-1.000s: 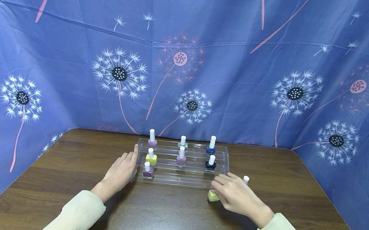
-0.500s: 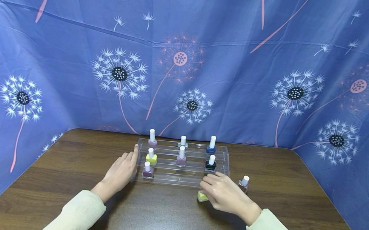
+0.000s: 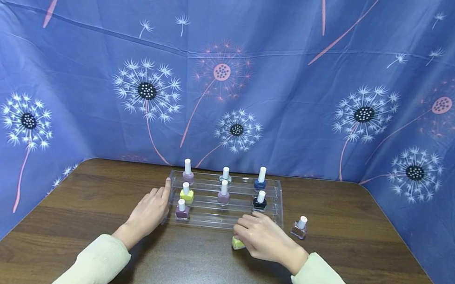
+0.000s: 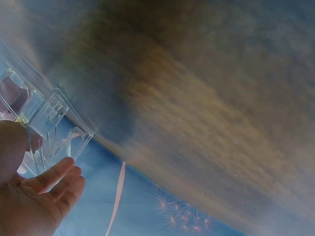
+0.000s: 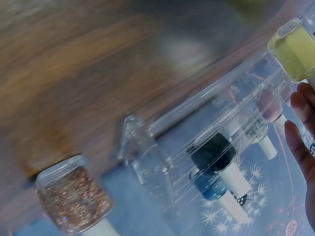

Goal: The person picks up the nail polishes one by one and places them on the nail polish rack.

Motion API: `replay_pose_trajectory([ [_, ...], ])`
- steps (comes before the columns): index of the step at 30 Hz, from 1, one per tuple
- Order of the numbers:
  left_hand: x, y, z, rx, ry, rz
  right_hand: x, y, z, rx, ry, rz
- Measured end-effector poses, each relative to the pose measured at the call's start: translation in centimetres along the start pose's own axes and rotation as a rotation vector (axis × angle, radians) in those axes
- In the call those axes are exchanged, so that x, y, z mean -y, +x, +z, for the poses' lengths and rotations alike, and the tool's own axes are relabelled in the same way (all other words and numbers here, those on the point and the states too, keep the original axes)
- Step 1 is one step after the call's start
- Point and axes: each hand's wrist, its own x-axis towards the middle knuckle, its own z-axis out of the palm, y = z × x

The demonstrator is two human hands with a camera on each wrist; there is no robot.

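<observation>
A clear tiered rack (image 3: 239, 220) stands on the table, with small white-capped nail polish bottles on its steps. My left hand (image 3: 149, 212) rests against the rack's left end, index finger straight along it; the left wrist view shows fingers (image 4: 56, 179) extended beside the clear end panel. In front of the rack's lowest step, my right hand (image 3: 263, 237) pinches a yellow nail polish bottle (image 3: 238, 243) near its top. Its cap is hidden by the fingers in the head view. The right wrist view shows the yellow glass (image 5: 294, 53) above the fingertips.
A glittery copper nail polish bottle (image 3: 298, 229) stands right of the rack. On the rack are a dark purple bottle (image 3: 182, 213), a yellow one (image 3: 186, 196), a black one (image 3: 259, 204), a blue one (image 3: 260, 184) and several others. A blue cloth (image 3: 291, 98) hangs behind the table.
My right hand has slid left along the rack's front with the yellow nail polish bottle, uncovering the glittery bottle on the right. The left hand has stayed in place.
</observation>
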Motion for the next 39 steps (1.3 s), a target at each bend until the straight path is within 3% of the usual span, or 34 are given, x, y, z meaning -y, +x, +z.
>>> replay_pose_trajectory([
  [16, 0.0, 0.0, 0.1, -0.008, 0.004, 0.002, 0.2, 1.9, 0.4, 0.005, -0.043, -0.031],
  [39, -0.1, 0.0, -0.1, 0.006, -0.007, -0.005, -1.1, 4.8, 0.6, -0.083, -0.080, -0.023],
])
